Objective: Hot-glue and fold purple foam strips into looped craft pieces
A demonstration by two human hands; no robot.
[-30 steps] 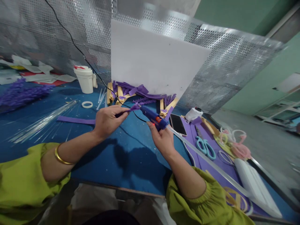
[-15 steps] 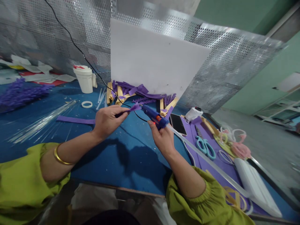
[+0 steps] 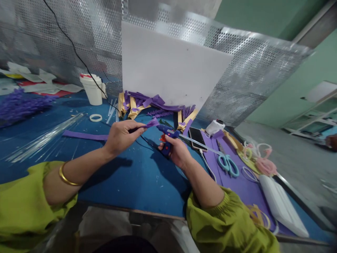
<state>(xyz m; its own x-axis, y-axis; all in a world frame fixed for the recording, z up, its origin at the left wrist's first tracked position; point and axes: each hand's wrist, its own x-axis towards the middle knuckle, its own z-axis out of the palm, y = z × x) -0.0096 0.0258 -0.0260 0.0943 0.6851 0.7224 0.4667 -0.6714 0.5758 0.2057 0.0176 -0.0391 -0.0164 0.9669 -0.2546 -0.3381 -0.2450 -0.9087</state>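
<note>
My left hand [image 3: 123,137] pinches a purple ribbon [image 3: 152,123] between thumb and fingers. Its short end points right, while a long flat tail [image 3: 85,135] lies to the left of the hand on the blue table. In my right hand [image 3: 177,151] is a blue glue gun [image 3: 166,149] with an orange trigger, gripped by its handle. The nozzle is close to the ribbon's end; I cannot tell whether they touch. A clear glue stick [image 3: 201,143] sticks out of the gun's back. Behind both hands lie small lavender bunches in tan wrapping [image 3: 135,108].
A white cup [image 3: 92,90], a tape roll [image 3: 95,117] and clear strands [image 3: 50,137] are at left. A phone [image 3: 197,137], blue-handled scissors [image 3: 228,165] and a white packet [image 3: 283,205] are at right. The gun's black cord [image 3: 71,42] crosses from upper left. A white board [image 3: 173,66] stands behind.
The glue gun has turned in my right hand, so its handle now points down and its glue stick runs flatter. My left hand keeps its pinch on the ribbon.
</note>
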